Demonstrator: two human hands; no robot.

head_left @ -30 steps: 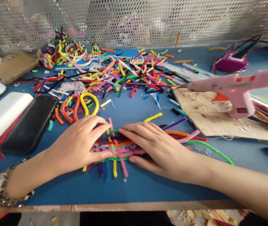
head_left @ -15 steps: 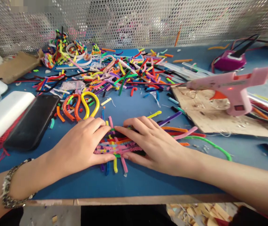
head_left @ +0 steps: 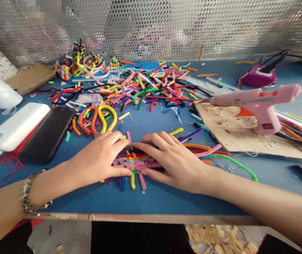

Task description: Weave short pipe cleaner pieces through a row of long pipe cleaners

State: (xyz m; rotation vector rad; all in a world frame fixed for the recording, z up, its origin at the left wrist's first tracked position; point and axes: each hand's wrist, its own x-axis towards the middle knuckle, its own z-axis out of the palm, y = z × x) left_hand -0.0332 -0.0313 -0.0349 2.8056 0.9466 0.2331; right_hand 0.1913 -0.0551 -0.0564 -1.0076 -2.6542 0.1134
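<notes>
A woven strip of coloured pipe cleaners (head_left: 137, 164) lies flat near the table's front edge, with short yellow, blue and pink ends sticking out below. My left hand (head_left: 105, 155) grips its left part, thumb at the lower edge and fingers at the upper edge. On the right part my right hand (head_left: 170, 162) does the same, its thumb and fingertips close to those of my left hand. Long orange, pink, red and green ends (head_left: 235, 161) stretch out to the right from under my right hand. The palms hide much of the weave.
Behind the hands lie loose pipe cleaner pieces (head_left: 140, 88) and red-and-yellow-handled scissors (head_left: 107, 118). At left are a black phone (head_left: 48, 135) and a white power bank (head_left: 17, 125). A pink glue gun (head_left: 267, 109) rests over cardboard (head_left: 227, 135) at right. A perforated metal screen (head_left: 166, 31) stands behind.
The camera view has shifted a little, so the things at left appear further right. Both hands keep their hold on the woven strip, my left hand slightly closer to my right hand.
</notes>
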